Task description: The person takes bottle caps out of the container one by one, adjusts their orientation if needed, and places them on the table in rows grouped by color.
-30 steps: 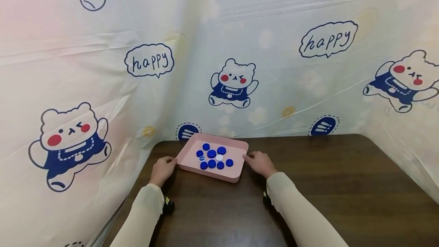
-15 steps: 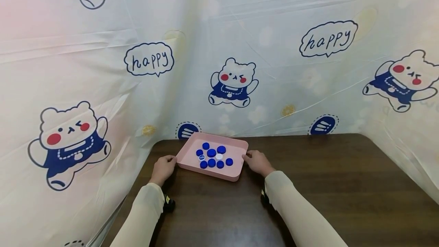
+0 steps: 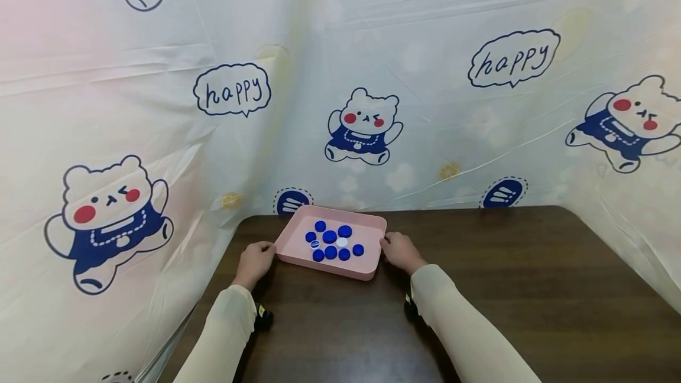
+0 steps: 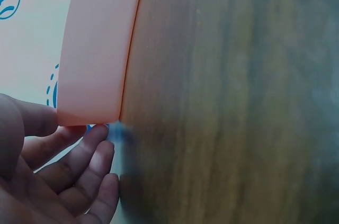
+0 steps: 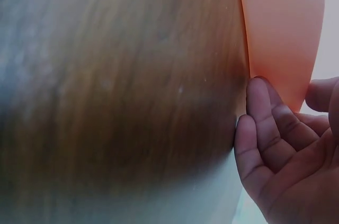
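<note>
A shallow pink tray (image 3: 324, 269) lies on the brown table, set slightly askew. Inside it several round blue bottle caps (image 3: 330, 236) are spread over the middle, along with a white cap (image 3: 342, 242) and a blue-and-white patterned one (image 3: 315, 244). My left hand (image 3: 256, 263) grips the tray's left end near the front corner. At the opposite end my right hand (image 3: 402, 251) holds the right wall. In the left wrist view, the thumb is at the tray's rim and the fingers curl along its outer side. The right wrist view shows a similar grip.
Dark wooden table (image 3: 495, 288) surface extends in front of the tray and far to the right. A patterned curtain (image 3: 425, 87) with cartoon bears hangs right behind the table's back edge and along both sides.
The right hand has shifted slightly left, closer against the tray. The left hand, the tray and the caps stay practically where they were.
</note>
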A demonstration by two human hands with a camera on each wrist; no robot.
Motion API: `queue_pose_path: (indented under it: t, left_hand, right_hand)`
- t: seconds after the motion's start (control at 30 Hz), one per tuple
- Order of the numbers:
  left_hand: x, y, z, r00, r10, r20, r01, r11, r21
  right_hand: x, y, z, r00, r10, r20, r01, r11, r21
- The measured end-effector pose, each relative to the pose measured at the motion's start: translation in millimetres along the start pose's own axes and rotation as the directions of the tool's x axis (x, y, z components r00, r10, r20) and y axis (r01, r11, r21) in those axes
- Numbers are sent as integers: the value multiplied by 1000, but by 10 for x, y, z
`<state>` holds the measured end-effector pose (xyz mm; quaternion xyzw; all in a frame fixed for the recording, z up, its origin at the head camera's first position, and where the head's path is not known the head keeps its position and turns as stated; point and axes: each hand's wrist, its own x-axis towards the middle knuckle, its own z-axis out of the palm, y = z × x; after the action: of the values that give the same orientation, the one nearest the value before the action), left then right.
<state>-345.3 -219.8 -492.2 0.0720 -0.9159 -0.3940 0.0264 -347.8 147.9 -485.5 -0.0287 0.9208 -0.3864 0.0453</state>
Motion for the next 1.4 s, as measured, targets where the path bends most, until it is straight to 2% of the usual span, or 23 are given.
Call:
queue_pose_path:
  t: [0.4,0.7,1.0,1.17,1.4]
  left_hand:
    - [-91,109,-19,999,-38,30,36,997,68]
    - [-182,139,12,999,51,19,-53,993,102]
    - [-289,174,9,997,73,29,-76,990,122]
    - [-358,226,19,996,68,51,-74,990,123]
    - [-451,291,48,996,73,50,-80,985,152]
  right_hand:
    - [-25,21,-49,999,-28,-23,27,998,-53]
    - [-58,105,-110,999,-12,-43,9,999,-51]
    - [-101,164,-156,999,-43,-27,41,997,-69]
    - [-139,204,-188,998,-57,-27,56,997,-50]
    - [-220,254,-240,998,-55,-5,55,998,-38]
